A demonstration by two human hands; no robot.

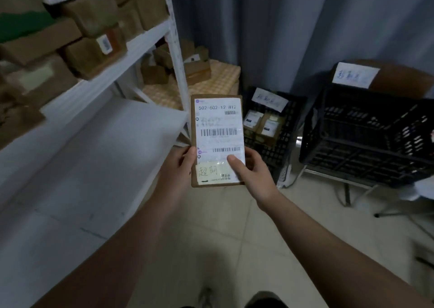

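Observation:
A flat brown cardboard parcel (218, 124) is held upright in front of me, its white shipping label with barcodes facing the camera. A pale yellow sticky note (210, 172) with handwriting sits on its lower left corner. My left hand (179, 169) grips the parcel's lower left edge, thumb on the front. My right hand (252, 174) holds the lower right edge, thumb pressed on the label.
A white metal shelf unit (112, 73) stands at the left, its upper shelf stacked with brown boxes (94, 21). A black crate (274, 129) with small parcels sits on the floor ahead; a larger black crate (366, 134) rests on a chair at the right. Grey curtains hang behind.

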